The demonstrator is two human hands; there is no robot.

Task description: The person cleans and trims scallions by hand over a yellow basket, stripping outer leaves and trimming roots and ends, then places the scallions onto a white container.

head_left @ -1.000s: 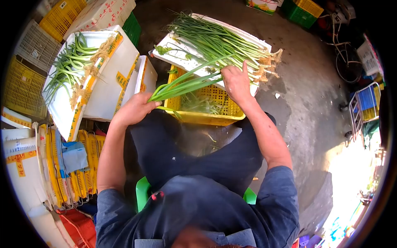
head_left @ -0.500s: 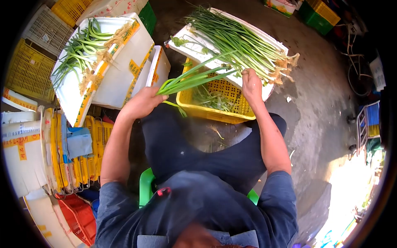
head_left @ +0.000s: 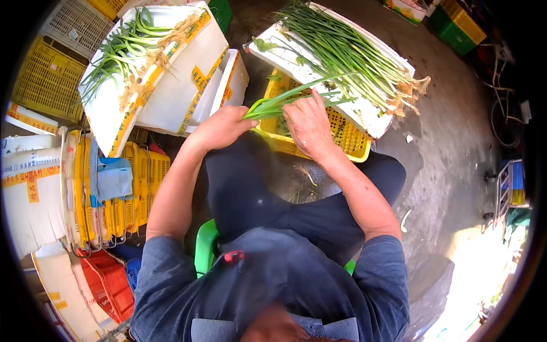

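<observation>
A small bunch of green onions [head_left: 272,106] stretches between my hands above the yellow crate. My left hand [head_left: 228,126] is closed round one end of the bunch, with that end hidden in the fist. At the leaves is my right hand [head_left: 310,124], its fingers bent in on them and the index finger pointing up. Leaf tips extend past it to the right, over a white foam board [head_left: 370,117]. A large heap of green onions [head_left: 347,54] lies on that board, roots to the right.
Between my knees and the foam board stands the yellow crate [head_left: 359,149]. At the left, trimmed green onions [head_left: 134,48] rest on a stack of white foam boxes [head_left: 171,100]. Yellow baskets [head_left: 48,80] and a red crate [head_left: 108,282] line the left side. I sit on a green stool [head_left: 205,248].
My right hand has come left from the edge of the heap to the bunch's leaves. My left hand, still gripping the bunch, has shifted slightly right in the view.
</observation>
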